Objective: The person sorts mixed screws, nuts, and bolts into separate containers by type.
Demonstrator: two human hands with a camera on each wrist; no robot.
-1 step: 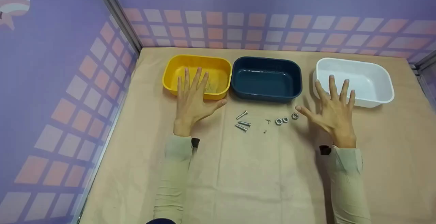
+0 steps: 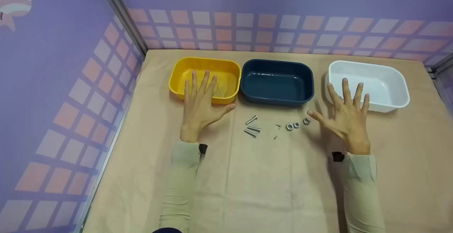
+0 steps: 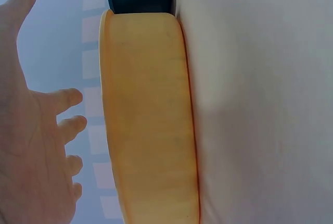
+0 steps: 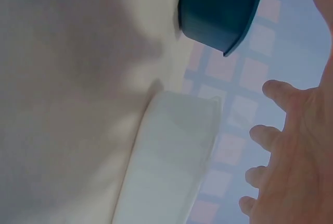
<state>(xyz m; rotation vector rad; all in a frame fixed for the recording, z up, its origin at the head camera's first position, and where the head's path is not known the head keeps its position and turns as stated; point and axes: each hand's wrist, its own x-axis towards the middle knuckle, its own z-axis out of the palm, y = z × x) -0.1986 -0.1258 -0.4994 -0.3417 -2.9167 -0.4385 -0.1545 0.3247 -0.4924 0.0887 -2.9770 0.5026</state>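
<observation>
Left hand: the left hand hovers flat with fingers spread wide, holding nothing, its fingertips over the near rim of the yellow tub
Right hand: the right hand is likewise splayed and holding nothing, fingertips at the near left corner of the white tub
Bolts: three bolts lie loose on the beige cloth between the hands, in front of the dark blue tub
Nuts: three nuts sit in a short row just left of the right thumb
Small screws: two tiny screws lie between bolts and nuts
Tubs: yellow and blue touch side by side; white stands apart to the right
</observation>
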